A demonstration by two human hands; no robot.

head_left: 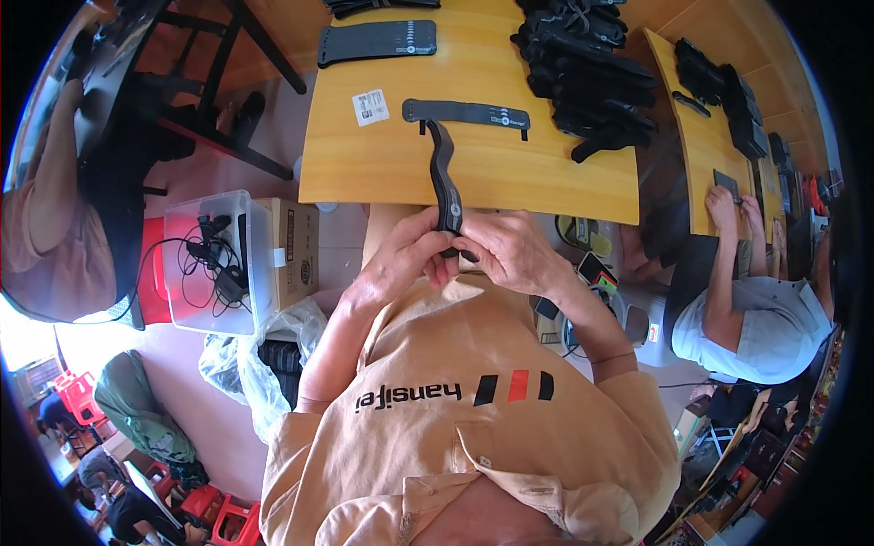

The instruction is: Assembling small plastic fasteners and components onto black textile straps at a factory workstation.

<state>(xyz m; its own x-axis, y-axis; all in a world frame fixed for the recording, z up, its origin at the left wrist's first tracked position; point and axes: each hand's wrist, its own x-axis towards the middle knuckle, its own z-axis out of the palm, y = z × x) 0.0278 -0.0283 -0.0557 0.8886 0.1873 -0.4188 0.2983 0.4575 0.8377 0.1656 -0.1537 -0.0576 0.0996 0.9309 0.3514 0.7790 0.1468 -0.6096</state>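
Note:
A narrow black strap (440, 168) hangs between my hands and the table (364, 168), its lower end pinched in front of my chest. My left hand (401, 255) grips it from the left, thumb and fingers closed around it. On the other side, my right hand (521, 253) has its fingers closed on the same end; the exact grip is partly hidden. Beyond the strap's upper end lies another black strap (469, 112), flat across the table and printed in white. A white sticker label (371, 106) lies to its left.
At the far left of the table sits a stack of wide black straps (369, 44); a large pile of black straps (587, 82) covers its far right. A clear plastic bin (250, 273) with cables stands left, beside a cardboard box (299, 246). A co-worker (742, 318) sits at the right table.

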